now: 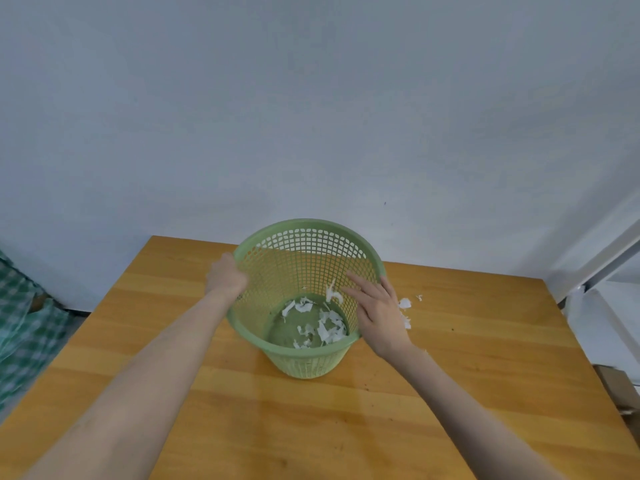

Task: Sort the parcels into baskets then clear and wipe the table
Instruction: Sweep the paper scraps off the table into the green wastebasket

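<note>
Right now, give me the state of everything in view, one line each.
green basket: on the table, rim held.
left hand: grips the basket's rim.
right hand: fingers straight at the right rim, holding nothing.
scraps inside: lying on the basket's bottom.
loose scraps: on the table, right of the basket.

Soft, even daylight; faint shadows; edges bend.

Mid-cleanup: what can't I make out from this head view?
1. Head view: paper scraps on the table beside the green basket, partly covered by the right hand.
2. Head view: fingertips of the left hand at the basket rim, hidden behind the hand itself.
3. Head view: the cardboard box, cut off by the right frame edge.
</note>
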Demonstrator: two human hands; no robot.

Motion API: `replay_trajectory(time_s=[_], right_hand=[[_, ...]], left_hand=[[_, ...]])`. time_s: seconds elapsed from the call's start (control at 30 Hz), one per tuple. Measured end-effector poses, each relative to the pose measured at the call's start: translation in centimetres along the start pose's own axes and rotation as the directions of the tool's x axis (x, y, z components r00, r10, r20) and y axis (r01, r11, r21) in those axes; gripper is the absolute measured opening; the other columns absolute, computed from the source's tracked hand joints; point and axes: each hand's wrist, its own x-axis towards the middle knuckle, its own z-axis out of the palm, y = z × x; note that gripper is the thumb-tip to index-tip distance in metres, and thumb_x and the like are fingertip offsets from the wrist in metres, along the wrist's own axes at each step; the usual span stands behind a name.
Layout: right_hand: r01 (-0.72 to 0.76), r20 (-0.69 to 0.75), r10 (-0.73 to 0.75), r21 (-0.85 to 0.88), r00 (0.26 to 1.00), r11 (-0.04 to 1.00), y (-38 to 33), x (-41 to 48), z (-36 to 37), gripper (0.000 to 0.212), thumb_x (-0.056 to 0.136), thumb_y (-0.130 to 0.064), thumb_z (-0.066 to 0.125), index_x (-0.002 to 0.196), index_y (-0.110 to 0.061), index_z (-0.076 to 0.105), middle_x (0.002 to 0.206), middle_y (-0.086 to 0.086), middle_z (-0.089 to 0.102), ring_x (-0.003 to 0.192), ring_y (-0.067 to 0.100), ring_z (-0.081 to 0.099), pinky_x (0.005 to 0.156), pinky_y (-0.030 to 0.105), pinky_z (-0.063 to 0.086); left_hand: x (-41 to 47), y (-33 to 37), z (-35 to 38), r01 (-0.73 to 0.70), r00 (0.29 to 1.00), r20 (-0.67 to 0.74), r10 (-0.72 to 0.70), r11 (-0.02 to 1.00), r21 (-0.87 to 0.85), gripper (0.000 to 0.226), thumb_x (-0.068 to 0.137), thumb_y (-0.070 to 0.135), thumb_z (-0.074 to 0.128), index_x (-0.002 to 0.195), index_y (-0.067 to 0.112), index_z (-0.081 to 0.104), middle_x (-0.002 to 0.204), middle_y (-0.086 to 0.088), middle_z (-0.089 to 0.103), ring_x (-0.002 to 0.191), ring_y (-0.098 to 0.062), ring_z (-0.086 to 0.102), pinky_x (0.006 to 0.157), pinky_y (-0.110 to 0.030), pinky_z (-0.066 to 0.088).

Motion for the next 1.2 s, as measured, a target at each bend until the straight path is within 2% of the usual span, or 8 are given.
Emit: replay_trajectory(time_s=[0.1, 0.2, 0.37, 0.53, 0.7, 0.87, 1.03, 1.2], right_hand=[[-0.073, -0.005, 0.073, -0.042, 0.997, 0.996, -0.1, -0.1, 0.2, 0.059, 0.081, -0.013, 0.025, 0.129, -0.016, 0.058, 0.156, 0.007, 0.022, 0.144, 0.026, 0.021, 0.118, 0.043, 0.001], [-0.377, 0.019, 0.384, 0.242, 0.923, 0.894, -1.7, -0.2, -0.3, 0.076, 0.083, 0.007, 0.037, 0.152, -0.02, 0.016, 0.159, 0.004, -0.013, 0.146, 0.029, -0.003, 0.114, 0.044, 0.03], [-0.479, 0.154, 0.475, 0.523, 0.866, 0.705, -1.3, 1.5, -1.0, 0.085, 0.086, 0.015, 0.037, 0.152, -0.02, -0.005, 0.159, 0.003, 0.006, 0.144, 0.025, 0.016, 0.113, 0.04, 0.031], [-0.528, 0.232, 0.57, 0.731, 0.789, 0.433, 0.8, 4.8, -1.3, 0.068, 0.098, -0.012, 0.045, 0.152, -0.03, 0.008, 0.149, 0.003, 0.032, 0.104, 0.019, 0.059, 0.07, 0.031, 0.055], [-0.598, 0.123, 0.631, 0.497, 0.766, 0.629, 4.9, 5.2, 0.5, 0.051, 0.101, -0.038, 0.035, 0.147, -0.016, 0.031, 0.151, 0.003, 0.034, 0.135, 0.022, 0.038, 0.11, 0.043, 0.035], [-0.816, 0.381, 0.739, 0.082, 0.556, 0.572, 10.8, 0.6, 4.2, 0.045, 0.1, -0.01, 0.032, 0.144, -0.007, 0.035, 0.154, 0.012, 0.027, 0.135, 0.03, 0.036, 0.104, 0.038, 0.037], [-0.608, 0.491, 0.687, -0.339, 0.536, 0.717, 14.5, -2.9, 8.5, 0.066, 0.091, -0.004, 0.03, 0.153, -0.021, 0.011, 0.16, 0.007, -0.009, 0.147, 0.03, 0.004, 0.116, 0.044, 0.022], [-0.513, 0.564, 0.675, -0.446, 0.475, 0.734, 21.7, -3.2, 13.9, 0.069, 0.092, -0.022, 0.034, 0.147, -0.049, 0.004, 0.16, 0.001, -0.003, 0.147, 0.032, 0.002, 0.115, 0.054, 0.019]], left_hand=[[-0.2, 0.0, -0.1, -0.023, 1.0, 0.013, 0.023, 1.0, 0.003, 0.027, 0.084, 0.009, 0.059, 0.11, 0.006, 0.053, 0.098, -0.012, 0.061, 0.087, -0.032, 0.059, 0.065, -0.034, 0.044], [-0.3, -0.3, -0.5, -0.044, 0.998, 0.05, 0.044, 0.999, 0.004, 0.03, 0.082, 0.01, 0.059, 0.111, 0.005, 0.053, 0.105, -0.015, 0.063, 0.097, -0.035, 0.061, 0.074, -0.036, 0.05], [0.1, -0.4, -3.5, -0.057, 0.982, 0.181, 0.052, 0.998, 0.022, 0.027, 0.085, 0.031, 0.06, 0.094, 0.006, 0.059, 0.09, -0.013, 0.064, 0.081, -0.03, 0.064, 0.065, -0.035, 0.055], [2.0, 1.2, -4.5, -0.114, 0.982, 0.153, 0.109, 0.993, 0.028, 0.043, 0.086, 0.045, 0.063, 0.092, 0.003, 0.055, 0.091, -0.013, 0.061, 0.074, -0.025, 0.057, 0.061, -0.028, 0.044], [2.7, 1.7, -3.0, -0.313, 0.938, 0.165, 0.304, 0.949, 0.033, 0.035, 0.092, 0.028, 0.058, 0.119, 0.007, 0.049, 0.11, -0.009, 0.057, 0.093, -0.026, 0.058, 0.072, -0.027, 0.039], [3.4, 1.0, -2.1, -0.441, 0.889, 0.134, 0.437, 0.897, 0.001, 0.012, 0.093, 0.007, 0.052, 0.104, 0.007, 0.055, 0.098, -0.011, 0.062, 0.091, -0.03, 0.059, 0.066, -0.029, 0.037], [3.6, 1.0, -1.5, -0.419, 0.905, 0.097, 0.415, 0.908, 0.016, 0.011, 0.091, 0.005, 0.053, 0.101, 0.009, 0.055, 0.088, -0.012, 0.063, 0.079, -0.032, 0.061, 0.065, -0.034, 0.046], [3.3, 1.2, -1.3, -0.427, 0.903, 0.079, 0.423, 0.903, 0.048, 0.012, 0.091, 0.006, 0.053, 0.102, 0.012, 0.054, 0.085, -0.01, 0.064, 0.076, -0.031, 0.062, 0.061, -0.033, 0.046]])
